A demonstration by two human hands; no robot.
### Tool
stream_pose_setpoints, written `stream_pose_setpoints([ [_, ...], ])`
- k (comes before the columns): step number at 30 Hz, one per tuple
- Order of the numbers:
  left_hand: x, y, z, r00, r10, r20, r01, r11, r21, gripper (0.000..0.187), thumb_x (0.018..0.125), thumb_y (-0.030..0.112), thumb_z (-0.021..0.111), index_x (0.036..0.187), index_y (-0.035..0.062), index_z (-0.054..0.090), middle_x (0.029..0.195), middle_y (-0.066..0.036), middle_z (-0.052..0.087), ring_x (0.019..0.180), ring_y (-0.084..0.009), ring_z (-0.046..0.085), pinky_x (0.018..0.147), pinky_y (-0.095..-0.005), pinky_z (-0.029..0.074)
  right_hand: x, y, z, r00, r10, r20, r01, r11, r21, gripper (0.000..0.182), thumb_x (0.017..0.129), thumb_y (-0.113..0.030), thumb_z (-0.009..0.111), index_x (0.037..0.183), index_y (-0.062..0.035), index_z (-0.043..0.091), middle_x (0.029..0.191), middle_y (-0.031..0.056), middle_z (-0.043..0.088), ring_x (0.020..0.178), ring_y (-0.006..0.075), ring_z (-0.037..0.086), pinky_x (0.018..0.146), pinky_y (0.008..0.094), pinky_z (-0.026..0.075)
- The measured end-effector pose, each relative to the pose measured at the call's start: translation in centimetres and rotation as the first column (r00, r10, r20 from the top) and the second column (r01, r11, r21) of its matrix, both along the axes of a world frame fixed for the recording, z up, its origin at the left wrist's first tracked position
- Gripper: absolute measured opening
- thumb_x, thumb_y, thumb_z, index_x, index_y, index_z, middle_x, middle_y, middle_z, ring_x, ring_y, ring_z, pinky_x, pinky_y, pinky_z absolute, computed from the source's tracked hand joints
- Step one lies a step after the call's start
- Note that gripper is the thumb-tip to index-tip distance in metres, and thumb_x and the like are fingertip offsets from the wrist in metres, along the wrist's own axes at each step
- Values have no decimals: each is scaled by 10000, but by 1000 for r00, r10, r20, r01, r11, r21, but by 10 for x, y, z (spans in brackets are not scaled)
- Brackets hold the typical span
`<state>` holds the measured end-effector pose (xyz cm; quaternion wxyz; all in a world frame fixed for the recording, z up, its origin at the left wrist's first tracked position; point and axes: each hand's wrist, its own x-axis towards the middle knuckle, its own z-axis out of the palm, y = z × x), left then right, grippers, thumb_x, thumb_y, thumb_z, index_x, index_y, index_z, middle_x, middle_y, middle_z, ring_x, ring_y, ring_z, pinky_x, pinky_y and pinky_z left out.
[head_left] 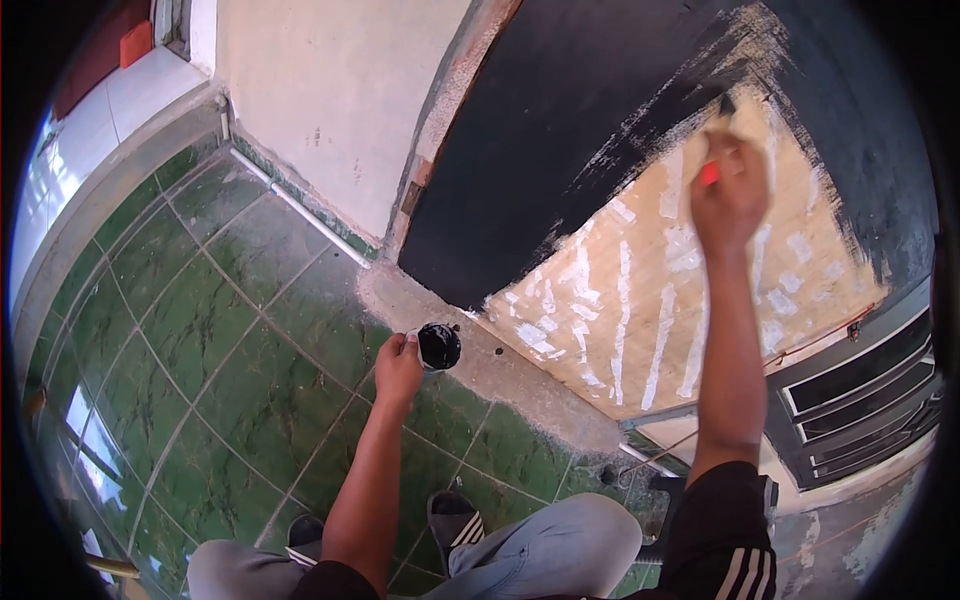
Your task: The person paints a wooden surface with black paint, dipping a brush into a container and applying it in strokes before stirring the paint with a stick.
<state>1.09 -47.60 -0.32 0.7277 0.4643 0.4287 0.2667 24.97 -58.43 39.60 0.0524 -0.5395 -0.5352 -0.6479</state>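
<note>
My left hand (398, 370) grips the rim of a small cup of black paint (440, 346), held out over the floor near the wall's foot. Up at the board, my right hand (732, 192) is closed around a paintbrush with a red handle (711, 174). Dark bristles (727, 104) touch or nearly touch the board; motion blur hides which. The wooden board (640, 300) is partly coated in black paint (540, 120) on its left, top and right. Its lower middle is bare tan wood with white filler strips and patches.
Green tiles (250, 380) cover the floor, with a rough cement strip (540, 400) along the board's foot. A white pipe (300, 212) runs along the cream wall (320, 100). At right is a dark slatted panel (860, 390). My sandalled feet (455, 520) rest on the tiles.
</note>
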Motion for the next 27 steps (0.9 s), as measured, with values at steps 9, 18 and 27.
stream_pose_setpoints([
  [9, -3, 0, -10, 997, 58, -50, -52, 993, 101, 343, 1015, 254, 560, 1082, -66, 663, 961, -198, 709, 873, -272, 665, 809, -390, 488, -10, -12, -293, 726, -265, -635, -263, 746, -612, 190, 744, -4, 631, 908, -93, 673, 922, 74, 590, 896, 280, 637, 737, 400, 557],
  [18, -6, 0, -4, 996, 57, -76, -50, 995, 87, 315, 1015, 243, 562, 1043, -54, 663, 895, -173, 696, 801, -245, 639, 751, -381, 478, -25, 3, -129, 932, 89, -352, -125, 989, -78, 269, 780, 113, 614, 997, -9, 715, 973, 144, 671, 904, 344, 666, 734, 388, 542],
  [27, -12, -1, -8, 997, 63, -53, -60, 996, 67, 314, 1024, 250, 549, 1003, -44, 658, 818, -125, 666, 734, -203, 584, 701, -376, 458, -9, -17, -345, 796, -245, -553, -139, 816, -562, 187, 730, -58, 666, 902, -110, 716, 997, 63, 635, 954, 264, 655, 728, 383, 553],
])
